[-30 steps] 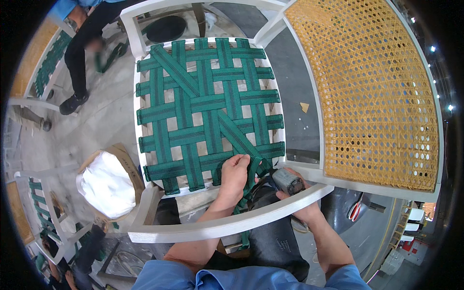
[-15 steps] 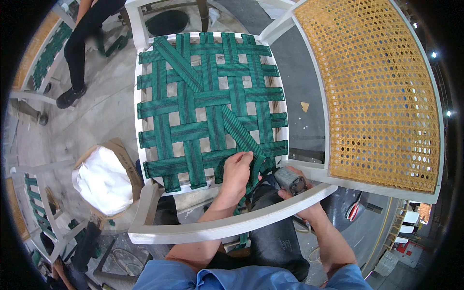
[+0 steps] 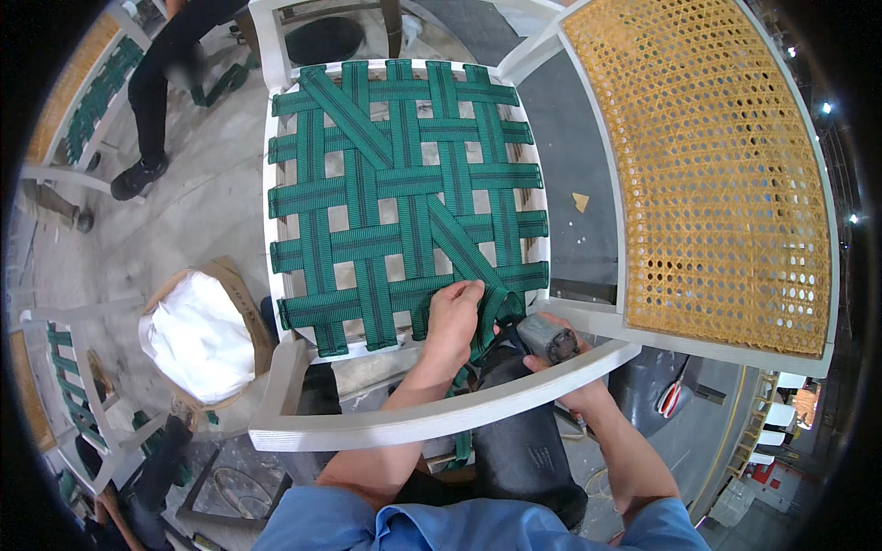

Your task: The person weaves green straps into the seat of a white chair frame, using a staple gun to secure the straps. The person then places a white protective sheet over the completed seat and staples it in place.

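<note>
While a white wooden armchair turns its webbed seat (image 3: 409, 182) toward the far side of its near armrest (image 3: 441, 418), both bare hands work at the seat's near right corner. Green straps, each with a darker central stripe, cross over and under one another to form that seat. Across this weave runs a diagonal green strap (image 3: 464, 248), visible in two lengths: one slants in from the seat's far left corner, the other comes out past the middle and reaches the near right corner, where the webbing bunches into a loop.

At that corner the left hand (image 3: 455, 317) has its fingers curled in, with thumb and forefinger pinched together on the strap. Just right of it, partly behind the armrest, the right hand (image 3: 582, 393) is wrapped partway around a grey hand tool (image 3: 548, 340); its exact kind is unclear, and some of the fingers are hidden.

Right of the seat stands the cane backrest (image 3: 717, 184) in its white frame. Nearer than the backrest lie red-and-white-handled scissors (image 3: 671, 397). Left of the seat sits a brown paper bag (image 3: 250, 321) filled with white material (image 3: 197, 335), and beyond the bag, farther left, is a co-worker's black shoe (image 3: 140, 179).
</note>
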Action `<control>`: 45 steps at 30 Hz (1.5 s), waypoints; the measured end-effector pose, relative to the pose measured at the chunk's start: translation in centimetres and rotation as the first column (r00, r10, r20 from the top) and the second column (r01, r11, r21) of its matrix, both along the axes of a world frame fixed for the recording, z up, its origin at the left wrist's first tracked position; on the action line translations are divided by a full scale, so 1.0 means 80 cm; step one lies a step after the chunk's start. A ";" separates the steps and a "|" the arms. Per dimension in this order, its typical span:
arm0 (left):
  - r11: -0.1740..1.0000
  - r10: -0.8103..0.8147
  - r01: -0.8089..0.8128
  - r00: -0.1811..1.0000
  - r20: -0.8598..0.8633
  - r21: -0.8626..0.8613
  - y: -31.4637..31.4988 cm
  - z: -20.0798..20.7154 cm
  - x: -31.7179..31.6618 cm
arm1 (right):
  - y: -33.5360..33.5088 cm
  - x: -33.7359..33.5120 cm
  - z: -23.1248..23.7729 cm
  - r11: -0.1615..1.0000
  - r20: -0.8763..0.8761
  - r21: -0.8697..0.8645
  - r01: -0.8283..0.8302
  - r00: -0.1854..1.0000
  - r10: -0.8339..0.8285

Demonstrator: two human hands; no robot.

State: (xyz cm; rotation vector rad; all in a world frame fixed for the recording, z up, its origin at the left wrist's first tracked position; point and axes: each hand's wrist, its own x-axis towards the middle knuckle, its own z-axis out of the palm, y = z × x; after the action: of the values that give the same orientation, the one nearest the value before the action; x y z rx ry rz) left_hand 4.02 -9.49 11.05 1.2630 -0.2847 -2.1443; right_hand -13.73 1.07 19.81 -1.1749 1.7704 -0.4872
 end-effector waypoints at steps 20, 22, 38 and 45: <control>1.000 0.019 -0.021 0.997 -0.080 -0.014 0.001 0.003 0.006 | -0.001 0.018 0.015 0.995 -0.045 0.057 -0.082 0.995 0.084; 0.999 -0.024 0.020 0.995 -0.095 -0.038 -0.003 0.007 0.009 | 0.010 0.006 0.010 0.980 -0.151 -0.064 -0.186 0.973 0.175; 0.941 -0.193 0.225 0.970 0.148 -0.252 0.104 -0.015 -0.016 | 0.200 -0.217 0.053 0.539 0.464 -0.056 0.840 0.500 -0.731; 0.977 0.104 -0.112 0.993 0.054 0.180 0.118 -0.034 -0.050 | 0.211 -0.384 0.011 0.526 0.546 0.269 0.807 0.322 -0.773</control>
State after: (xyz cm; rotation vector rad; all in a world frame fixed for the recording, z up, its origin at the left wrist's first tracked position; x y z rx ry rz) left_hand 0.02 -0.04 8.34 1.3975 -0.0358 -2.0890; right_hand -44.48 17.97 20.67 0.0319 1.6073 -1.3499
